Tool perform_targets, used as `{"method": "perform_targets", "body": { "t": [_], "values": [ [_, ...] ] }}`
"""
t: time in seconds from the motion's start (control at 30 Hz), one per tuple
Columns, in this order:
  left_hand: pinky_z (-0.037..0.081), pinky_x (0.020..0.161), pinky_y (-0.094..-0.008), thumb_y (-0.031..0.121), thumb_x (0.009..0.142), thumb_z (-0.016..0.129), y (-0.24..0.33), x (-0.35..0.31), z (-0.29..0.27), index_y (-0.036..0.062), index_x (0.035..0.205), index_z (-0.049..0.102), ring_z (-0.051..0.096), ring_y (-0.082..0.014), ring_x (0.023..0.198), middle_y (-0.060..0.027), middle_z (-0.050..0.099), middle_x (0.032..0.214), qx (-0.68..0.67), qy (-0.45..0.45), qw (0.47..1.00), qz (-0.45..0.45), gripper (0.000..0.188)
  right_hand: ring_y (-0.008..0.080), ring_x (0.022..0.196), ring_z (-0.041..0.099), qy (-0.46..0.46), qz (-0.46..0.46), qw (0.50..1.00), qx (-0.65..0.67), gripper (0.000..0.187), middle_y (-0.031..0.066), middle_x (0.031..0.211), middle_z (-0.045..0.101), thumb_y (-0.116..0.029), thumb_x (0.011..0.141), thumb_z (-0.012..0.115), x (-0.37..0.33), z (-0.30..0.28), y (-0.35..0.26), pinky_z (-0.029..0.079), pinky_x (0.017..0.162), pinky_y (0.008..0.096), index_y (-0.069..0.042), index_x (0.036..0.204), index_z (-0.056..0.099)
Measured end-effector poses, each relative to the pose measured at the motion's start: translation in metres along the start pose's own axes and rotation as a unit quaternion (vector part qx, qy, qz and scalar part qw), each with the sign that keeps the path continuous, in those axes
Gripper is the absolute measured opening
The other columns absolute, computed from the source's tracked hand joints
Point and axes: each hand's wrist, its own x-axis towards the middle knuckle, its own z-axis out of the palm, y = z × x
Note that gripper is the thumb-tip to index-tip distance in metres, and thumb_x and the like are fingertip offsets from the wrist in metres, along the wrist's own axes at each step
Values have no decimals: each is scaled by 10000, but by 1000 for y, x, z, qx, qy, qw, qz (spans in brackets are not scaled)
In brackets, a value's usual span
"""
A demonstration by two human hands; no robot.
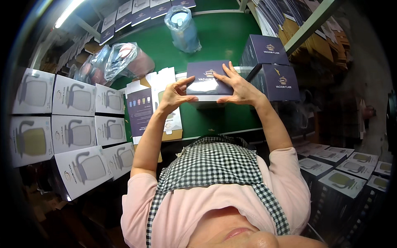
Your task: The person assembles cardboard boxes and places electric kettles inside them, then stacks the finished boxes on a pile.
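Observation:
A dark purple carton [206, 87] with a white lower edge stands on the green table in front of me, its top facing up. My left hand [173, 96] grips the carton's left near corner, fingers along the side and thumb at the near edge. My right hand [240, 87] holds the right side, its thumb at the near edge and its fingers spread over the top. Left of the carton, partly behind my left hand and forearm, lie flat unfolded cartons [139, 105] in purple and white.
Beyond the carton stands a blue flask [184, 33] in a clear bag. Bagged pink flasks [134, 62] lie at the far left. Purple cartons [275, 80] are stacked at right. Boxes with jug pictures [74, 132] are piled at left, more boxes [343, 182] at lower right.

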Motion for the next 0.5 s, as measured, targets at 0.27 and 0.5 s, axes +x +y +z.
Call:
{"method": "perform_targets", "body": {
  "t": [0.27,0.5],
  "values": [
    [534,769,-284,57,658,846,-18,-1,-13,217,1191,704,595,-204,866,-112,545,1137,477,53,852,208,575,526,1383,249,88,-61,982,-153,723,321,1446,361,-374,828,710,3,38,2,252,1142,558,-40,1409,439],
    [442,1041,-436,195,823,759,-48,-17,-2,116,1302,613,457,-402,1315,-235,327,1517,455,64,866,199,507,496,1441,108,61,-33,988,-140,724,313,1513,242,-375,877,633,-5,42,-17,113,1169,587,-55,1469,367]
  ]
}}
